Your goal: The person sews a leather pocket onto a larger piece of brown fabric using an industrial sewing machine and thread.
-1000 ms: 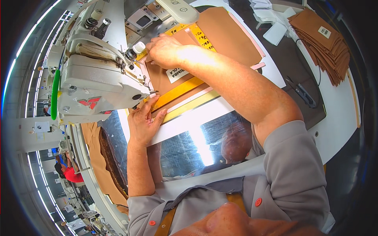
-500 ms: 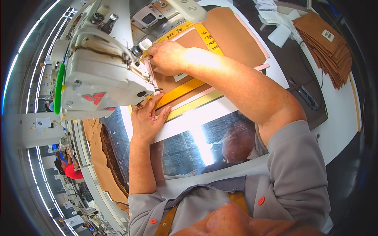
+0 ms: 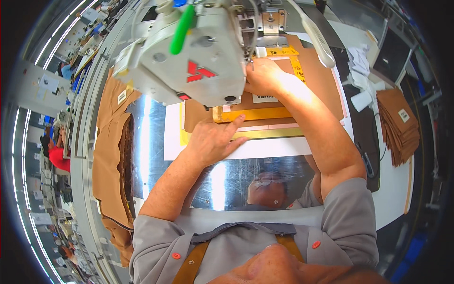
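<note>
My left hand lies with fingers apart on a yellow strip along the lower part of a brown sheet. My right hand is curled beside the white sewing machine head; its fingertips are partly hidden behind the machine, and what they hold cannot be made out. Under my right arm is a yellow frame with dark markings and a partly covered white label. A pale yellow strip and pink edging run below my left fingers, over white board.
A shiny metal plate fronts the work. Brown sheets lie left, a brown stack right, beside white scraps and a dark cutting tool. A person in red works far left.
The camera view has swung, so the machine head now fills more of the upper middle, over my right hand. Both hands keep nearly the same places on the work.
</note>
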The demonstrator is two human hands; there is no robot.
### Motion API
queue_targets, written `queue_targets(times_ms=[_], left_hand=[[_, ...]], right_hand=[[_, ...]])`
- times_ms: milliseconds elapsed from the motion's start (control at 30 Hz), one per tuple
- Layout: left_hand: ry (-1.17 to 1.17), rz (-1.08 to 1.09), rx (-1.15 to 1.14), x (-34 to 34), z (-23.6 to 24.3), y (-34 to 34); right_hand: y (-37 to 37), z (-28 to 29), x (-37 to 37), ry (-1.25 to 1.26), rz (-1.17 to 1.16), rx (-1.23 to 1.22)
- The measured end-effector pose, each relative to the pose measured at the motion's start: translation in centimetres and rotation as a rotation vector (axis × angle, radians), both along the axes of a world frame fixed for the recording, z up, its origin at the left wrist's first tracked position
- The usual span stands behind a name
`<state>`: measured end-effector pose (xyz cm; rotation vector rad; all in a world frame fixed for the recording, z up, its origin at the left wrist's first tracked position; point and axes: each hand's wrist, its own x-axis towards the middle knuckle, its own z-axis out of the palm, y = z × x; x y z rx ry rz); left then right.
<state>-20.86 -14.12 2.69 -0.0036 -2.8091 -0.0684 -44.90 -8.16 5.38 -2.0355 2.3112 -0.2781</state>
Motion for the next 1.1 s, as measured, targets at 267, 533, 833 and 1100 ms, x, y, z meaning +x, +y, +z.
queue_targets(times_ms=[267,533,833,1100], left_hand=[[-0.026,-0.149,-0.064,0.8,0.2,1.2],[0.114,-0.062,-0.022,-0.6,0.1,0.9],[-0.217,0.155,0.102,-1.6,0.9,1.0],[-0.123,0.108,0.058,-1.2,0.0,0.2]], right_hand=[[-0.5,-1.5,-0.5,0.077,-0.014,0.040],[0.0,-1.3,-1.1,-0.011,-0.017,0.075],[-0.3,-2.1,-1.7,0.009,0.049,0.164],[-0.7,-2.6,-1.8,0.069,0.108,0.190]])
